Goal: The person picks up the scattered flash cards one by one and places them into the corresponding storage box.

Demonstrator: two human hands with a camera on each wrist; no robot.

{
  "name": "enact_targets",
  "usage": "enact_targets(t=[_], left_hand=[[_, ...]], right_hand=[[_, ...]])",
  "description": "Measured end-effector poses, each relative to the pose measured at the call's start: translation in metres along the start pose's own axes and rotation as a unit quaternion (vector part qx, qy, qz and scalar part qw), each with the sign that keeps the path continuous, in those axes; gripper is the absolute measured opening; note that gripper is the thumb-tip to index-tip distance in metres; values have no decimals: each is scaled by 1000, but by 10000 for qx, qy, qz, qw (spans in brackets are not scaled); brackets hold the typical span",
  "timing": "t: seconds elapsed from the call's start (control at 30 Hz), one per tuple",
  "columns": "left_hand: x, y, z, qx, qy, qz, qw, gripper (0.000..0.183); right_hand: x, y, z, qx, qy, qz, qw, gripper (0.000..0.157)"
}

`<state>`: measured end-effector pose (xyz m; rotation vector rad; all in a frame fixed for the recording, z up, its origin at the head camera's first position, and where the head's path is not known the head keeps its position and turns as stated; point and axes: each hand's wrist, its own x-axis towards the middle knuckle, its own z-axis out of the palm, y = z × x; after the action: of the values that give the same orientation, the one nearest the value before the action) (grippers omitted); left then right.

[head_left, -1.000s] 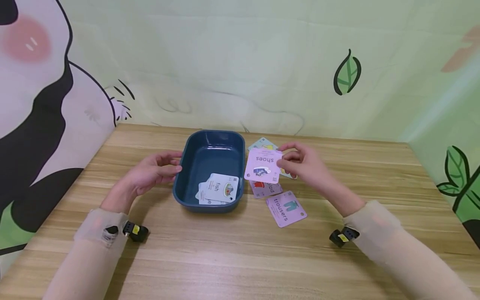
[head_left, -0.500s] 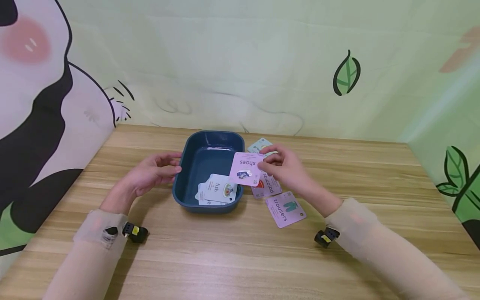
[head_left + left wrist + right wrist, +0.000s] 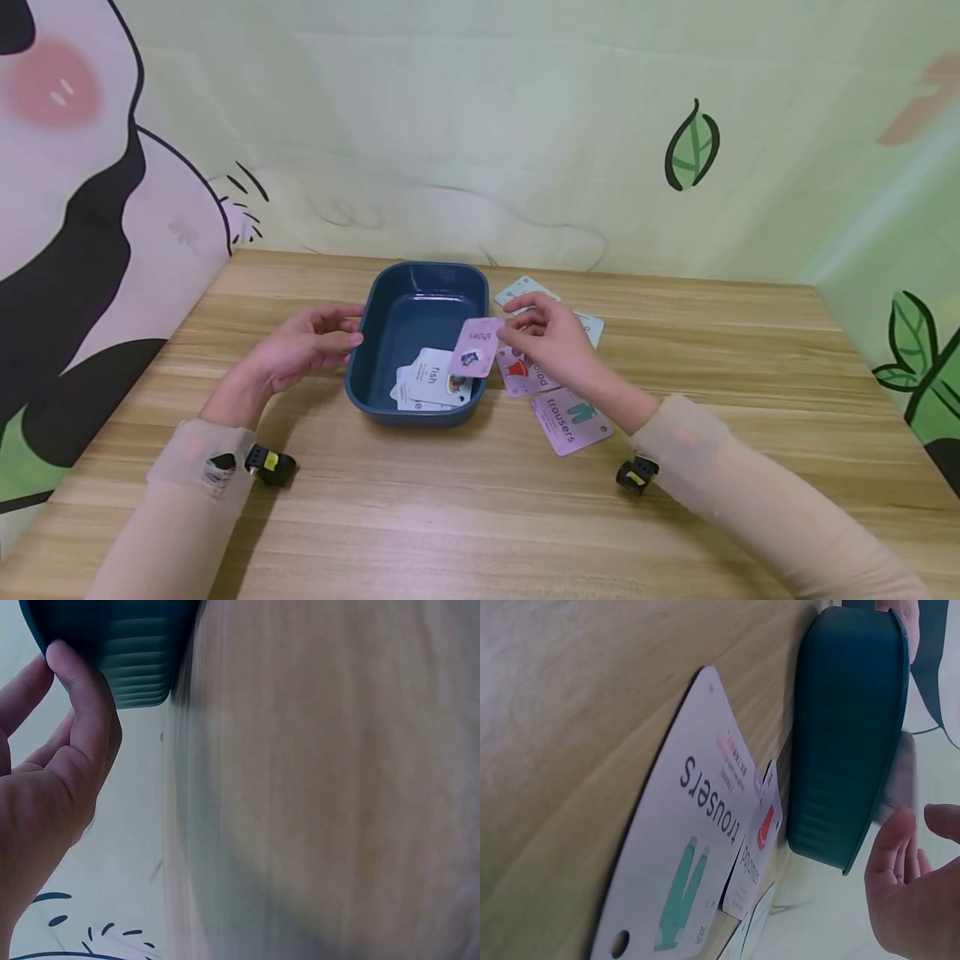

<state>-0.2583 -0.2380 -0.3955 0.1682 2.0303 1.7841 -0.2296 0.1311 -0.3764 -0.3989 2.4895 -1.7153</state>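
Observation:
A dark blue rectangular tray [image 3: 378, 400] stands on the table. My left hand [image 3: 303, 342] holds its left rim, thumb and fingers bent against the side. In the left wrist view the thumb [image 3: 71, 675] meets the tray's edge. Over the tray's right side, a pink "shoes" card [image 3: 472, 348] tilts at my right hand's fingertips and looks blurred in the right wrist view. My right hand [image 3: 551, 337] has its thumb and forefinger parted there. Inside the tray lie several white cards, the top one a "fish" card [image 3: 431, 375].
Right of the tray, a pink "trousers" card [image 3: 558, 425] lies nearest me. Behind it sits a pink card with a red picture [image 3: 517, 371], partly under my right hand. Pale blue cards [image 3: 521, 287] lie farther back. A painted cloth wall [image 3: 420, 150] borders the table.
My right hand has moved left with the "shoes" card, from above the loose cards to over the tray. The card now tilts, and the fingers look parted. The left hand has stayed put.

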Motion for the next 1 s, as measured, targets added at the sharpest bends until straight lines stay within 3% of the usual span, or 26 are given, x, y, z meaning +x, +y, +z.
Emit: enact_targets(t=[0.2, 0.43, 0.77, 1.0], left_hand=[[-1, 1, 0, 13, -12, 15, 10000, 58], [-2, 1, 0, 32, -51, 21, 10000, 59], [-3, 1, -1, 65, -51, 1, 10000, 61], [-3, 2, -1, 35, -64, -12, 10000, 61]], right_hand=[[-1, 0, -2, -521, 63, -110, 9986, 31], [-4, 4, -10, -674, -32, -127, 9976, 19], [-7, 19, -24, -948, -609, 33, 9936, 10], [-13, 23, -38, -1566, -1162, 82, 9808, 11]])
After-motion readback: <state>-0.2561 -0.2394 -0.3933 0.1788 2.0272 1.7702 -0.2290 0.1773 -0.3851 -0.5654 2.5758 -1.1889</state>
